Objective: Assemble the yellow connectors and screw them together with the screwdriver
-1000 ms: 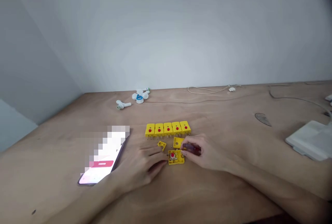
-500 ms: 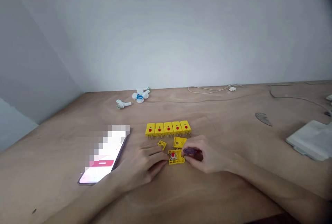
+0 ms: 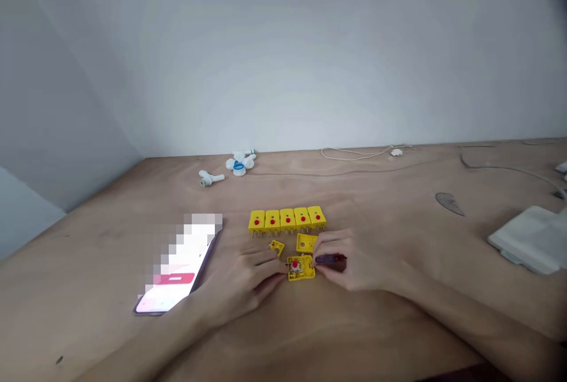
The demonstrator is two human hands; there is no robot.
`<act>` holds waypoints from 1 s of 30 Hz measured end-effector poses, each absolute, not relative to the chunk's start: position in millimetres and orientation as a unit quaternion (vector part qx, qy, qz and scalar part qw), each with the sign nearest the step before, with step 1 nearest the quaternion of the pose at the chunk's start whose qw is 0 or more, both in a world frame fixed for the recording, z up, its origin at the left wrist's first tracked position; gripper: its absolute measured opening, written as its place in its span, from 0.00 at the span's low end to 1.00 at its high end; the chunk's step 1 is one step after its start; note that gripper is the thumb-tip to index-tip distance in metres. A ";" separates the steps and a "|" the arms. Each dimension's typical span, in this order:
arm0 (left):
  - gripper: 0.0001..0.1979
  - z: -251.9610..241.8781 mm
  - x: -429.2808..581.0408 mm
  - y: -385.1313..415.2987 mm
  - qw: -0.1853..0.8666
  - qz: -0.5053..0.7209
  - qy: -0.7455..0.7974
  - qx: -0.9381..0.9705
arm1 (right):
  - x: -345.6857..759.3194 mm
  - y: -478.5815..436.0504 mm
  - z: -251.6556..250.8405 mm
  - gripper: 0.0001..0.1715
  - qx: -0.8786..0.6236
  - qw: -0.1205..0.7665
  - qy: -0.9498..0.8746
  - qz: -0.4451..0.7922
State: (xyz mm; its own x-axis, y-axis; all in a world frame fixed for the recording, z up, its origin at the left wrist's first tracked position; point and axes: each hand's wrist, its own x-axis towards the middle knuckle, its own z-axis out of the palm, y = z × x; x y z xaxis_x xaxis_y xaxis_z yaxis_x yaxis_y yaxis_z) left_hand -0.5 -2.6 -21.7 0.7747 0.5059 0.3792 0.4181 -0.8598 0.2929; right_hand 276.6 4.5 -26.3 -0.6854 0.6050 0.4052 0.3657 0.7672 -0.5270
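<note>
An opened yellow plug housing (image 3: 307,274) lies on the table, its inside facing up, with a red button and small metal parts in it. The fingertips of my left hand (image 3: 254,278) pinch its left edge. At the housing's right side, my right hand (image 3: 349,261) grips a small screwdriver (image 3: 328,258) with a dark red-purple handle; the tip is too small to make out. Just behind lies a yellow plug cover (image 3: 305,244), partly covered by my right fingers. A small yellow piece (image 3: 277,247) rests behind my left fingertips.
A row of several yellow plugs (image 3: 287,219) with red buttons and metal pins stands behind my hands. A lit phone (image 3: 177,278) lies left. White fittings (image 3: 239,165) and a thin cord (image 3: 354,156) lie near the wall. A white box (image 3: 531,239) sits at right.
My right hand and the screwdriver have shifted very slightly, with the handle now lying more level. My left hand and the housing stay nearly in place.
</note>
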 end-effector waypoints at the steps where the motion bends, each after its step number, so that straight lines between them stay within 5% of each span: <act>1: 0.08 -21.7 -0.6 -2.6 0.098 0.227 0.247 0.937 | 276.8 4.7 -26.3 0.09 -0.272 0.288 -0.894 0.207; 30: 0.11 -8.6 -0.7 -5.9 0.109 0.193 0.242 0.945 | 272.7 -3.0 -32.9 0.06 -0.297 0.247 -0.895 0.225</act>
State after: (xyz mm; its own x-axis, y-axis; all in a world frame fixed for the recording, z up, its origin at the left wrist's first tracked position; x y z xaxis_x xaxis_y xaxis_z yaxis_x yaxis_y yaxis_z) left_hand -0.7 -5.9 -8.6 0.8088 0.4986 0.3119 0.4148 -0.8595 0.2985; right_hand 272.7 -3.0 -32.9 -0.7022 0.6420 0.3079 0.4200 0.7227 -0.5489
